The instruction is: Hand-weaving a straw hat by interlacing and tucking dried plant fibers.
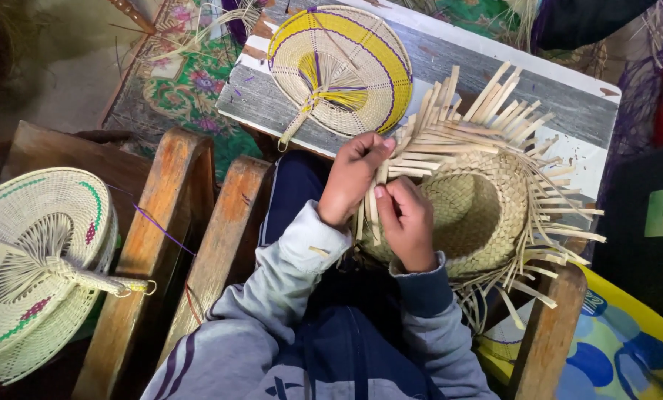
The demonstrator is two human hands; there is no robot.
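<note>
Wooden bench (191,222), grey table (450,67) ahead with a finished yellow fan (346,67). Hat (472,207) on lap: crown woven, brim strips loose all round. Left hand (353,178) pinches a strip; right hand (405,218) probably grips strips, fingers partly hidden.

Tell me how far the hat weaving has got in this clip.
Done: the straw hat's crown is fully woven and part of the brim is plaited. In hand: the left hand and right hand pinch strips at the brim edge nearest the person. Left: many loose strips stick out unwoven all round the rim, so the brim and its edge remain unfinished.
</note>
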